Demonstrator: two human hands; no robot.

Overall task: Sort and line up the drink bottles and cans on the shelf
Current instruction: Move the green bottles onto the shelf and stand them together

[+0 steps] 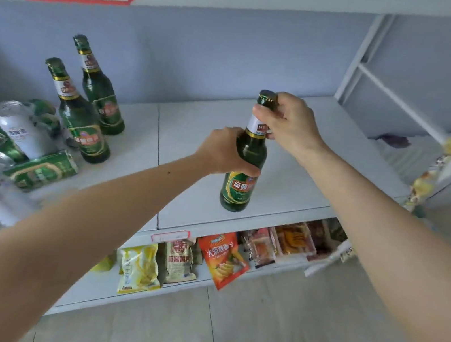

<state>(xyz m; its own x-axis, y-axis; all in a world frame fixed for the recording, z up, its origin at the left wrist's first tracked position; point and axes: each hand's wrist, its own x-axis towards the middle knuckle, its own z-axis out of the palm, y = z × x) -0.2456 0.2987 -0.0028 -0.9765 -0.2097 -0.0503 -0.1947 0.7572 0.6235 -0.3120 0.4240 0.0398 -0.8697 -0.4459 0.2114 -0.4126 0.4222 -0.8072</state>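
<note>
Now I have the green glass bottle (245, 159) upright near the shelf (305, 184) front edge, right of the jumbled cans (25, 128). Left hand (222, 149) fingers wrap its shoulder, right hand (289, 121) pinches the neck. Heavy, slick, breakable, I judge; the body grip suits best.

bare shelf (308, 167) right of held bottle (243, 173), upright bottles (87, 115) and cans (25, 131) crowding left

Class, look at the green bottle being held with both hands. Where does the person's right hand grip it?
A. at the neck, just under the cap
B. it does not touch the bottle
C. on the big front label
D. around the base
A: the right hand curls its fingers round the neck of the green bottle, while the left hand holds the body.
</note>
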